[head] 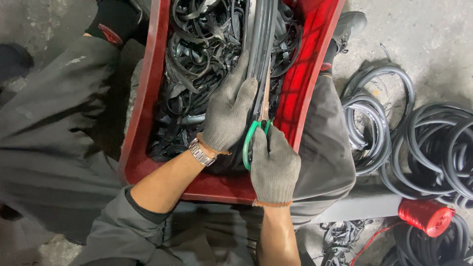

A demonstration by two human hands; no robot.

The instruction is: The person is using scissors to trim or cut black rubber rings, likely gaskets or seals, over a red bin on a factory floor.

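Note:
My left hand, in a grey knit glove with a metal watch at the wrist, presses on a black rubber tube that runs up through a red plastic crate. My right hand, also gloved, grips green-handled scissors whose blades point up along the tube. The crate rests between my knees and is full of tangled black rubber strips.
Coils of black and grey rubber tubing lie on the concrete floor at the right. A spool of red string sits at the lower right. My shoe is beside the crate's upper right corner.

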